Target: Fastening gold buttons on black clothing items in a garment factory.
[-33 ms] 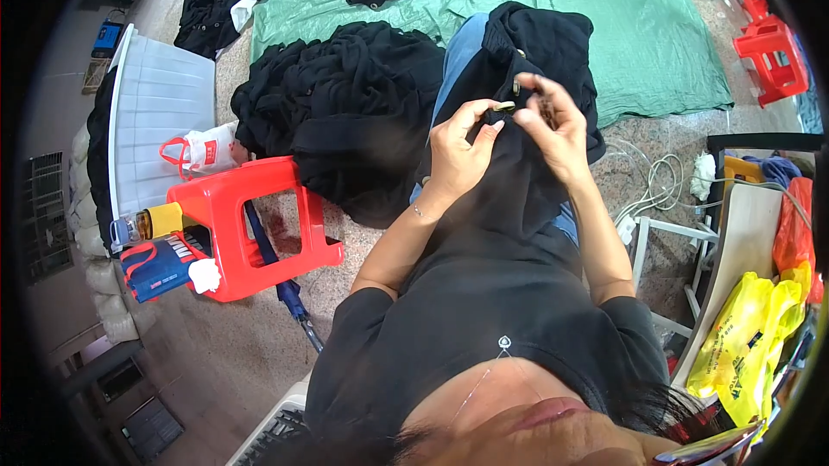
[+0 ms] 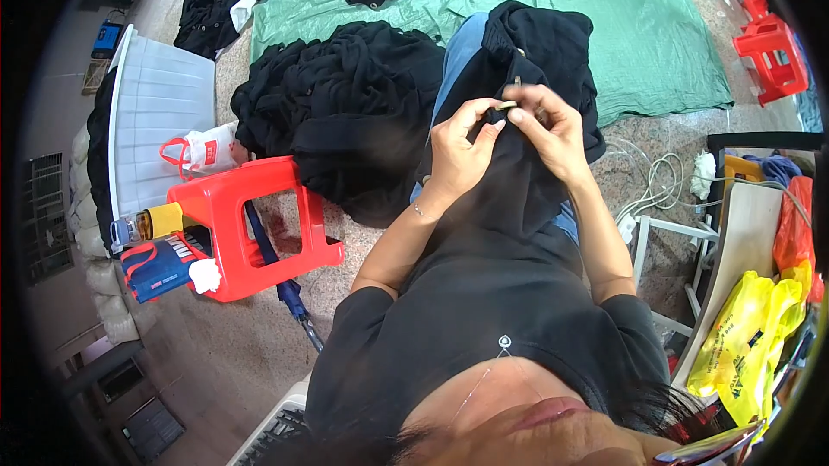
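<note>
One red stool (image 2: 226,194) stands left of a heap of black garments (image 2: 337,95). Next, the left hand (image 2: 458,151) keeps a narrow grip, pinching a black garment (image 2: 553,43) on the lap beside a pale button (image 2: 507,106); the right hand (image 2: 557,132), fingers bent, meets the button, its grip too blurred to tell.

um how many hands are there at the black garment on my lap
2. Your left hand pinches the black garment near a pale button; your right hand, partly blurred, is just beside it. No other hands show.
</note>
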A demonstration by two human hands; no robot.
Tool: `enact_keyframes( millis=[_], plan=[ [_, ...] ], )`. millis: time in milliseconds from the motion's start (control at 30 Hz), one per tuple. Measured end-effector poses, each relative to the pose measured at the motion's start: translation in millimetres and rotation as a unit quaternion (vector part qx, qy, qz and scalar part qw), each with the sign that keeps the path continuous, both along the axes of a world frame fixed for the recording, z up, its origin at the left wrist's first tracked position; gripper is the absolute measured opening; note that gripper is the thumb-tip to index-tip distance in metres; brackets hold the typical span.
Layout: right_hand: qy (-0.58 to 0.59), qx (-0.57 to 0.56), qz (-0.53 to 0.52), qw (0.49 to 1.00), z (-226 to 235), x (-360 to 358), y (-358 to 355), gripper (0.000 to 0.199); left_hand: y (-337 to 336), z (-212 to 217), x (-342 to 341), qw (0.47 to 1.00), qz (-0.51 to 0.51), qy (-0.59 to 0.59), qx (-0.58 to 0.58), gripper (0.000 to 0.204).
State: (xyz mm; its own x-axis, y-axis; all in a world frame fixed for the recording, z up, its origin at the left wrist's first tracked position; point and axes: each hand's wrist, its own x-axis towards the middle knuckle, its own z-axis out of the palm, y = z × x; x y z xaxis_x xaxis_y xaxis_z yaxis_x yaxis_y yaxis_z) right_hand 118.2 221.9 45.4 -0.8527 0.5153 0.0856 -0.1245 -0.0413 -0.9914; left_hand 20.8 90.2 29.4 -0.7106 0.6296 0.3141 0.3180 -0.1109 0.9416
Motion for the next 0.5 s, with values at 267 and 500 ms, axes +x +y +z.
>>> enact_keyframes(
  millis=[267,500],
  plan=[
    [0.087,0.053,-0.144,0.984,25,-23,29,0.009,-26,30,-21,0.936,-0.163,-0.313,-0.003,0.029],
    [0.087,0.095,-0.189,0.973,24,-42,53,0.013,-27,46,-25,0.940,-0.157,-0.300,-0.042,0.021]
  ],
)
